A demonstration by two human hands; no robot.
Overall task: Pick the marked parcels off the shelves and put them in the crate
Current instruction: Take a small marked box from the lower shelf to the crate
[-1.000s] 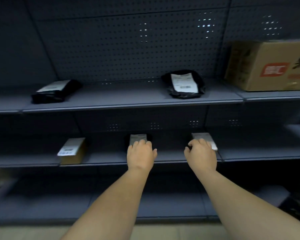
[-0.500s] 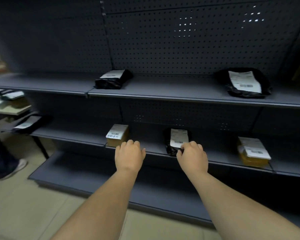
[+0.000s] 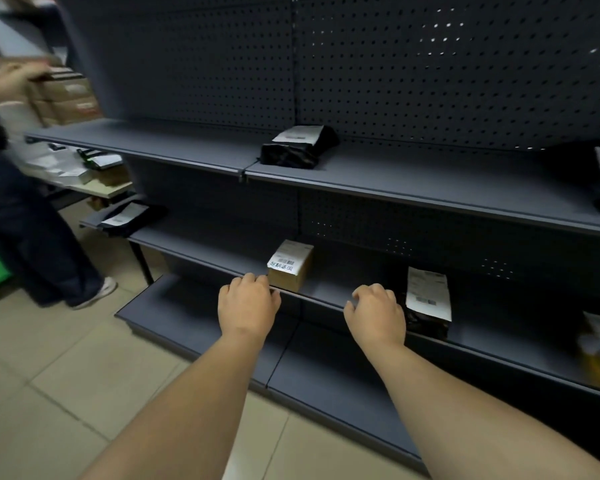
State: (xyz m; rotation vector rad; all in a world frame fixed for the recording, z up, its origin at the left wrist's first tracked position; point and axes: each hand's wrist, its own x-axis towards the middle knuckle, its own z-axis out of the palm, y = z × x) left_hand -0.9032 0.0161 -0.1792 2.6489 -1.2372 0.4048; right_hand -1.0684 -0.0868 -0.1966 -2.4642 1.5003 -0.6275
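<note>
bystander (image 3: 32, 216), cluttered table (image 3: 108, 188), perhaps boxes (image 3: 70, 98)

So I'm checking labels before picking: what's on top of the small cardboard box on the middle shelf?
A white shipping label with a barcode and printed characters covers the small cardboard box's top. Nothing else sits on it. Its underside is hidden.

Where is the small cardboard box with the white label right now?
In the head view the small cardboard box stands on the middle shelf, near its front edge, just beyond and right of the left hand, with the black pouch farther right.
</note>
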